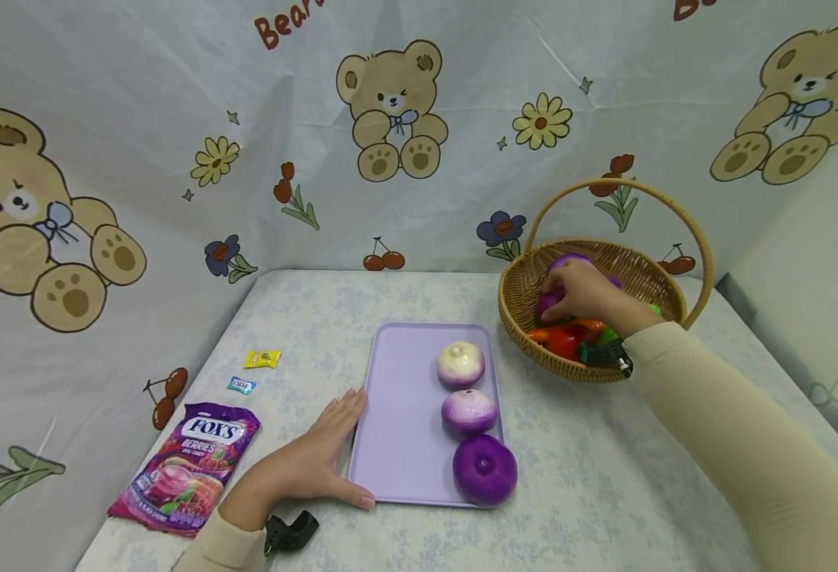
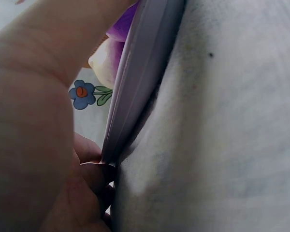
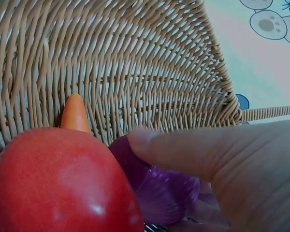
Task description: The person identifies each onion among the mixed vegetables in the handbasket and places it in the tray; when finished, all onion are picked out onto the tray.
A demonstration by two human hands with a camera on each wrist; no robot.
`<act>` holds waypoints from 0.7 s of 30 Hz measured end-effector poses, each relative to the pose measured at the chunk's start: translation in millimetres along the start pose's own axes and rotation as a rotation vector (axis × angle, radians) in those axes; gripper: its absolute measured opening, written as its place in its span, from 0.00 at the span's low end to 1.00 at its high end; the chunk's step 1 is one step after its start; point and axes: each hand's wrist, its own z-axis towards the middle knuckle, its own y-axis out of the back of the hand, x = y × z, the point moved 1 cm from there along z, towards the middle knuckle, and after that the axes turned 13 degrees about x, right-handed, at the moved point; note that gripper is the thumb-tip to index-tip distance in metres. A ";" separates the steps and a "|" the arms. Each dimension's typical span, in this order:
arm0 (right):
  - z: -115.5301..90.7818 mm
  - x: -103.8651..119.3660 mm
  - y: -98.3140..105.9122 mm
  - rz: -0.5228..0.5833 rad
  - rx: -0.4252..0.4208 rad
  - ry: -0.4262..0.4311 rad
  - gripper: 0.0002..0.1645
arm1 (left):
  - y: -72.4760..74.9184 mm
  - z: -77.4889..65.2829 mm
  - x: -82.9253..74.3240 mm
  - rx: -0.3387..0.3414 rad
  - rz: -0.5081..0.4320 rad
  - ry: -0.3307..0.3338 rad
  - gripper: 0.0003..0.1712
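Note:
My left hand lies at the left side of a lilac tray, fingers stretched out along its edge and thumb by the near corner. In the left wrist view the fingers touch the tray's rim. Down the tray's right side stand a pale onion, a purple-and-white onion and a deep purple round vegetable. My right hand reaches into a wicker basket. Its thumb and fingers grip a purple onion, partly hidden by the hand, beside a red tomato.
The basket also holds an orange pointed vegetable and green pieces; its tall handle arches over it. At the left lie a purple candy bag, a yellow candy and a blue candy. A bear-print cloth hangs behind the table.

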 end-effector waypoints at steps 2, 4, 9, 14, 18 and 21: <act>0.1 0.0 -0.6 0.008 -0.015 -0.004 0.22 | 0.3 -0.2 -0.5 0.001 0.002 0.002 0.87; 0.2 0.3 -0.7 0.017 -0.020 -0.012 0.22 | 0.4 -0.4 -1.1 0.000 0.000 0.003 0.87; 0.0 -0.2 -0.3 0.019 -0.019 -0.013 0.22 | -0.2 -0.7 -1.8 -0.002 -0.006 0.000 0.87; -2.3 -1.1 3.0 0.042 -0.016 -0.009 0.21 | -0.5 -0.3 -1.3 -0.002 -0.001 0.003 0.87; -5.1 0.4 7.7 0.104 -0.001 -0.021 0.21 | -0.5 0.0 -0.7 -0.004 -0.001 0.004 0.87; -8.1 0.9 11.9 0.158 0.006 -0.042 0.21 | -0.5 0.1 -0.3 -0.002 -0.002 0.005 0.87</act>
